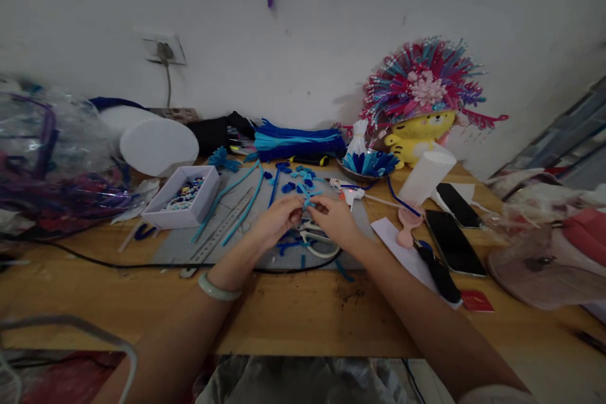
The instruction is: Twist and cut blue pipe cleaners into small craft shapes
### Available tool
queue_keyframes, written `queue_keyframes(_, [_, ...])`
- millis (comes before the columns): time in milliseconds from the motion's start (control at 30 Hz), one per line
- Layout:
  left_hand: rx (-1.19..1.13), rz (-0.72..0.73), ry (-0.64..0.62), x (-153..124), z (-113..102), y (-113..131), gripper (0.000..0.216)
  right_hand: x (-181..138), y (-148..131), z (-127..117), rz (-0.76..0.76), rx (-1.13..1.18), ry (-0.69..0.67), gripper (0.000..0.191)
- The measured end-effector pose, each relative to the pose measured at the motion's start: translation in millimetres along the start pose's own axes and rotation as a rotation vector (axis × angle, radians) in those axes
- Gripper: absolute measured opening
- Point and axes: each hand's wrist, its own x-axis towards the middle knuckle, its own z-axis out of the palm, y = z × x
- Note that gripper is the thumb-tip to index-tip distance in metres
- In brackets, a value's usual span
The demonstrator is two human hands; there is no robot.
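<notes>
My left hand (pixel 281 221) and my right hand (pixel 333 219) meet over the grey mat (pixel 189 251), fingertips pinched on a small light-blue pipe cleaner piece (pixel 307 201) between them. Its exact shape is partly hidden by the fingers. White-handled scissors (pixel 320 243) lie just beneath my hands. Beyond them are several small blue pipe cleaner loops (pixel 303 174). Long light-blue pipe cleaners (pixel 243 209) and a steel ruler (pixel 226 222) rest to the left. A hot glue gun (pixel 353 194) lies right of my fingers.
A white box (pixel 178 218) of beads stands left. Behind are blue pipe cleaner bundles (pixel 298 141) and a bowl (pixel 355 177) of blue pieces. A beaded headdress (pixel 402 85) sits on a yellow plush toy (pixel 421 136). Phones (pixel 455 243) lie right; a black cable (pixel 118 264) crosses the front.
</notes>
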Motion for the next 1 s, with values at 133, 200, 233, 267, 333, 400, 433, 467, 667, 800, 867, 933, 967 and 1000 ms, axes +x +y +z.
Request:
queue_keyframes(133, [-0.088,0.066,0.064,-2.2,6.6,-0.5,0.015,0.9,-7.4,-0.5,0.276,0.286,0.011,0.009])
queue_keyframes(200, [-0.024,0.149,0.102,-3.0,9.2,-0.1,0.017,0.9,-11.6,-1.5,0.351,0.436,0.036,0.008])
queue_keyframes(233, [0.006,0.173,0.109,-3.0,9.8,-0.1,0.018,0.7,-13.2,-2.1,0.360,0.487,0.040,0.008])
queue_keyframes(267, [0.030,0.186,0.107,-2.7,9.9,-0.2,0.019,0.5,-14.4,-2.6,0.361,0.523,0.037,0.009])
queue_keyframes(333, [0.061,0.199,0.102,-1.3,8.3,-0.9,0.019,0.3,-15.4,-4.1,0.361,0.544,0.017,0.011])
queue_keyframes(400, [0.095,0.204,0.096,0.5,5.4,-1.5,0.020,0.6,-15.1,-6.5,0.342,0.486,-0.005,0.014])
queue_keyframes(433, [0.118,0.207,0.095,1.1,3.8,-1.5,0.020,1.0,-14.9,-8.1,0.316,0.419,-0.002,0.014])
queue_keyframes(467, [0.146,0.210,0.092,1.3,2.3,-1.2,0.020,1.6,-14.6,-10.0,0.274,0.333,0.010,0.014])
queue_keyframes(667, [0.291,0.287,0.034,-1.5,-0.8,3.4,0.013,4.3,-16.4,-21.4,-0.095,-0.069,-0.004,0.006])
queue_keyframes(800, [0.293,0.310,0.035,-2.4,2.2,4.2,0.009,0.7,-19.0,-17.3,-0.128,-0.062,-0.019,0.009])
queue_keyframes(867, [0.249,0.319,0.074,-3.3,5.5,2.8,0.009,-2.3,-19.7,-9.4,-0.052,0.052,0.067,0.011])
queue_keyframes(933, [0.232,0.337,0.128,-5.0,9.4,0.3,0.009,-4.7,-20.5,0.1,0.090,0.236,0.151,0.014])
queue_keyframes(967, [0.239,0.353,0.159,-5.9,11.2,-1.2,0.009,-5.4,-21.1,4.2,0.179,0.351,0.177,0.016])
queue_keyframes(1000, [0.247,0.374,0.190,-6.6,12.8,-2.9,0.009,-5.6,-21.8,7.4,0.271,0.475,0.187,0.017])
